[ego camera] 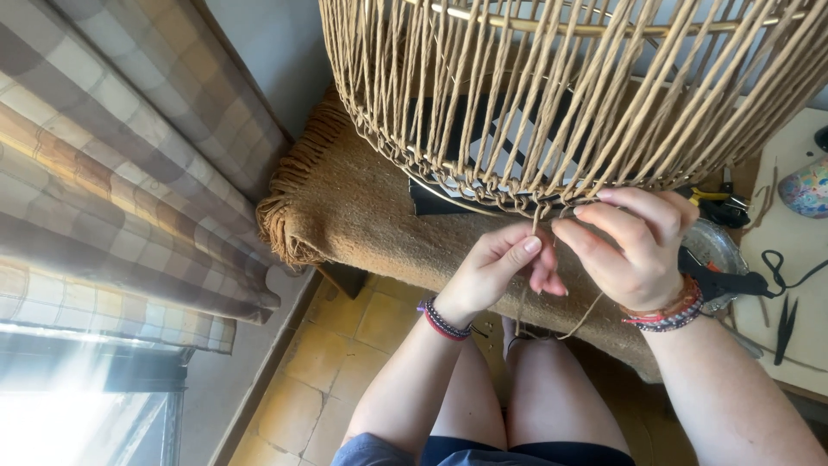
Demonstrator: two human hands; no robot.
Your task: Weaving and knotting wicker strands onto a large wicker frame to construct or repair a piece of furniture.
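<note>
A large round frame wrapped in tan cords [552, 95] hangs above a brown fringed blanket [362, 207]. Its lower metal ring [448, 173] carries a row of knots. My left hand [496, 267] and my right hand [630, 246] meet just under the ring's front edge. Both pinch the same tan cord [528, 302], which drops from the ring between the fingers and loops toward my knees. Beaded bracelets sit on both wrists.
A checked curtain [121, 173] hangs at the left over a bright window. At the right, a pale table [806, 285] holds black snips [785, 324], a black tool [724, 283], a glass dish [716, 242] and a colourful bowl [806, 185]. Tiled floor lies below.
</note>
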